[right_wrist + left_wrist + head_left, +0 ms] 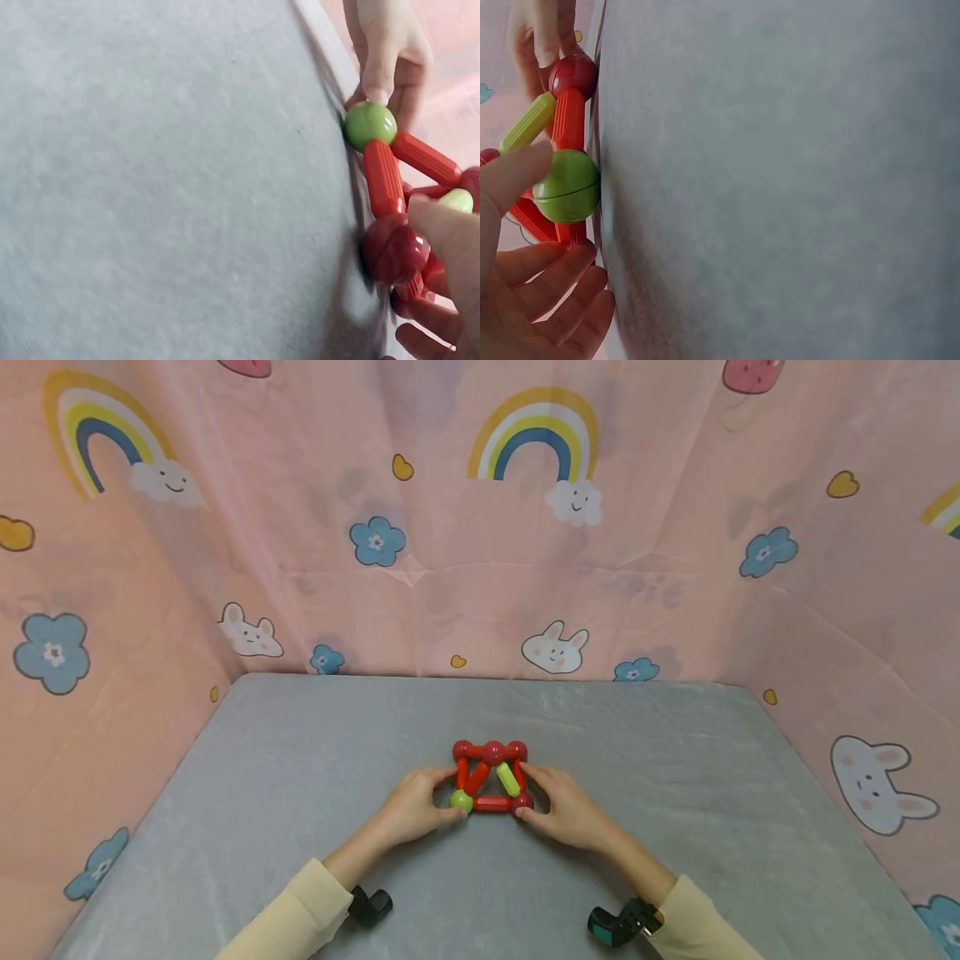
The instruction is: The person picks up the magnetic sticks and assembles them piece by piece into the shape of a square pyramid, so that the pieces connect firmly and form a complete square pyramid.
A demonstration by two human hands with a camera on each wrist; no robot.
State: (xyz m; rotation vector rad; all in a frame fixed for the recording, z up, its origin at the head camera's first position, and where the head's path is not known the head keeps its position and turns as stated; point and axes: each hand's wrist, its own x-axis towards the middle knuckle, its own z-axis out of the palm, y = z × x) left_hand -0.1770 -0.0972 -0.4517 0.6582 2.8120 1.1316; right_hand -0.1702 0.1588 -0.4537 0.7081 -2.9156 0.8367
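Resting mid-surface point(300, 777), the rod-and-ball frame point(491, 777) looks light, rigid plastic, likely to pop apart at joints, so the left hand point(412, 810) and right hand point(566, 814) pinch its near corner balls.

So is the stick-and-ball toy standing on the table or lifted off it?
Standing. The toy frame rests on the grey table; the left hand and right hand pinch its near corners.

Left hand point(415, 806) and right hand point(564, 807) face inward, fingers curled.
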